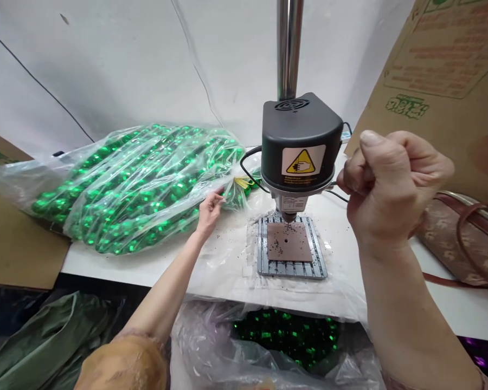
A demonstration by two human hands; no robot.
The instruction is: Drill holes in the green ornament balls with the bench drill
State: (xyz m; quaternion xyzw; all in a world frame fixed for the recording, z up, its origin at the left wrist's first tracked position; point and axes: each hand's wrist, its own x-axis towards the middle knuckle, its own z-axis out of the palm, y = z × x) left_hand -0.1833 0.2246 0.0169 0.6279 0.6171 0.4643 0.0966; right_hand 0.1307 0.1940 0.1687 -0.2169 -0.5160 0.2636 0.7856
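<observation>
My left hand (210,212) is at the front edge of a clear plastic bag (146,189) full of shiny green beads, close to its gathered neck with a yellow tie (243,183). Its fingers are pinched together; what they hold, if anything, is too small to make out. On the right, my right hand (390,184) is closed in a fist around the lever of a black bench drill press (303,141). Below the drill's chuck (289,216), a brown square board (296,249) with a small dark hole lies on the grey slotted base plate (295,269). Dark crumbs are scattered over it.
An open plastic bag of green beads (287,336) sits below the table's front edge. A patterned handbag (459,238) and a cardboard box (443,81) stand at the right. Another cardboard piece (20,233) is at the left. The steel column (289,49) rises behind the drill head.
</observation>
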